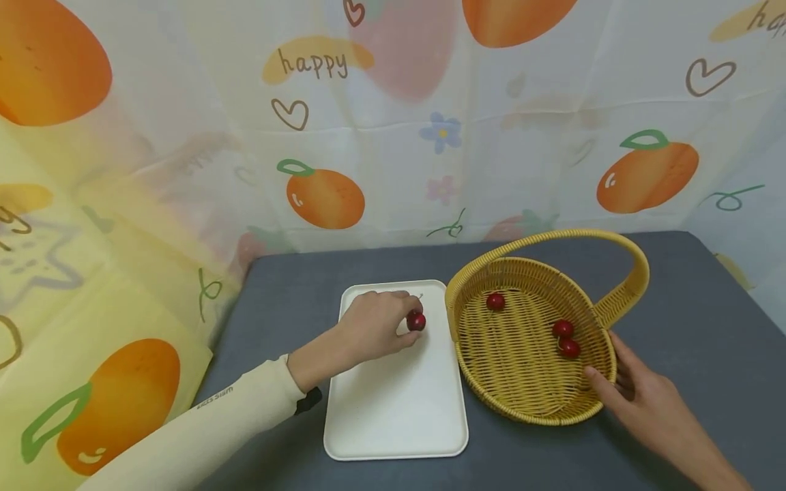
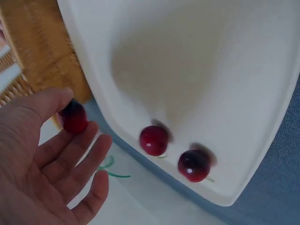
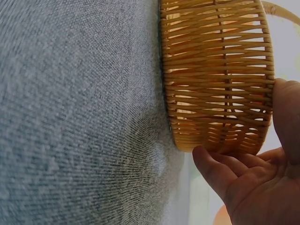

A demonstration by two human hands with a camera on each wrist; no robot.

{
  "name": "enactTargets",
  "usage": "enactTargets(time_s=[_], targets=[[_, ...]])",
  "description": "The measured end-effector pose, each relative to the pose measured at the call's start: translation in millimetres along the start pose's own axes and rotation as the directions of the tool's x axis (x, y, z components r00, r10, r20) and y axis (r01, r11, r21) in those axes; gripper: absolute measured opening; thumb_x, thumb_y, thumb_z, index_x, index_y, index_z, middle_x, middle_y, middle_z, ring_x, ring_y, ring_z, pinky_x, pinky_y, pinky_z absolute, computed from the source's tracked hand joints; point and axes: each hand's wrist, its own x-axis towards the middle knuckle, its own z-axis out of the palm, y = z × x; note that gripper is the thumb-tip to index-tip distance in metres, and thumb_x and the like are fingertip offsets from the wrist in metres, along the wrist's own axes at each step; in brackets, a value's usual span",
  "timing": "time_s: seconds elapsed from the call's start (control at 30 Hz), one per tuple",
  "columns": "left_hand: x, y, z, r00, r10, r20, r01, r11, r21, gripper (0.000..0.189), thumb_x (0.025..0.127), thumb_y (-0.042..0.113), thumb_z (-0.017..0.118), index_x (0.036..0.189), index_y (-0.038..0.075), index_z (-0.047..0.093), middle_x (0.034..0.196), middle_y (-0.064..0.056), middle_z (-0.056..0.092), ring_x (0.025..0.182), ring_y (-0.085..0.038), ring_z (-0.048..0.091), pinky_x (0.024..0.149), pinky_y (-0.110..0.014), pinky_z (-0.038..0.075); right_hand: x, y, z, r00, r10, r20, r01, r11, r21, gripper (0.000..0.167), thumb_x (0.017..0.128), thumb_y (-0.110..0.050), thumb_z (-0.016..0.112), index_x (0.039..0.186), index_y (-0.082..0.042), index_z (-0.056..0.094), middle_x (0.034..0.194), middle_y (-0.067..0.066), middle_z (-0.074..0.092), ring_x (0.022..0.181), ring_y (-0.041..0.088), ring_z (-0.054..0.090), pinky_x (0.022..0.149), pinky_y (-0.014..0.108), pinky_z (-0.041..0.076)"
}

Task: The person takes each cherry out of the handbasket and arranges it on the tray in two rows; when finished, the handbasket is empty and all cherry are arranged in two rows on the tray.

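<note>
Nearest me, a cream long sleeve (image 1: 239, 412) reaches in over a dark grey cloth-covered table (image 1: 270, 320). Opposite it, the person's right hand (image 1: 653, 402) grips a round yellow woven basket (image 1: 510, 368) with a tall arched handle (image 1: 577, 234), thumb over the rim, fingers against the outer wall. The basket stands just right of a white rectangular tray (image 1: 399, 416); I can't tell whether they touch. Above the tray, the left hand (image 1: 376, 326) pinches a glossy dark red cherry (image 1: 416, 321) between thumb and fingertips, its other fingers loosely bent. Inside the basket, two red cherries (image 1: 566, 339) touch on the right, and a single red cherry (image 1: 495, 301) lies farther back on the left. At the tray's far end, the left wrist view shows two more cherries (image 2: 153, 140), slightly apart. Behind everything hangs a pale curtain (image 1: 393, 150) printed with oranges, hearts and "happy".
</note>
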Motion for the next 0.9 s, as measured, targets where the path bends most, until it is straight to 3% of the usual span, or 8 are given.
enactTargets(time_s=[0.2,0.37,0.6,0.9], targets=[[19.5,-16.1,13.0,0.999,0.024,-0.047,-0.023,1.000,0.020,0.014,0.094,0.033,0.078,0.102,0.022,0.075,0.093,0.013,0.073,0.076,-0.005,0.061,0.071,-0.034,0.048,-0.7,1,1,1.000,-0.014,-0.002,0.014,1.000,0.006,0.085,0.111,-0.044,0.054,0.169,-0.006,0.006,0.152,0.042,0.043,0.123,0.053,0.063,0.086,0.052,0.059],[32.2,-22.5,21.3,0.998,0.026,-0.055,-0.022,0.997,0.068,0.016,0.094,0.034,0.079,0.105,0.022,0.079,0.093,0.009,0.074,0.079,-0.007,0.063,0.073,-0.037,0.044,-1.8,0,1,1.000,-0.024,-0.017,0.024,1.000,-0.001,0.084,0.110,-0.042,0.055,0.170,-0.006,0.008,0.151,0.041,0.044,0.122,0.052,0.065,0.087,0.053,0.059],[40.6,-24.0,29.1,1.000,-0.001,0.005,0.000,0.991,0.136,0.018,0.094,0.036,0.081,0.106,0.023,0.080,0.089,0.007,0.070,0.074,-0.009,0.058,0.070,-0.036,0.036,-2.6,-1,0,0.999,-0.024,-0.026,0.023,1.000,-0.005,0.083,0.110,-0.040,0.056,0.169,-0.003,0.010,0.149,0.042,0.047,0.120,0.051,0.066,0.085,0.051,0.060],[47.1,-25.4,35.2,0.999,-0.030,0.033,0.024,0.983,0.185,0.021,0.092,0.041,0.082,0.103,0.024,0.079,0.088,0.008,0.069,0.075,-0.010,0.060,0.072,-0.037,0.039,-2.0,-3,0,0.999,-0.032,-0.037,0.032,0.999,0.004,0.083,0.110,-0.042,0.056,0.169,-0.005,0.010,0.146,0.040,0.051,0.119,0.050,0.067,0.083,0.049,0.061]])
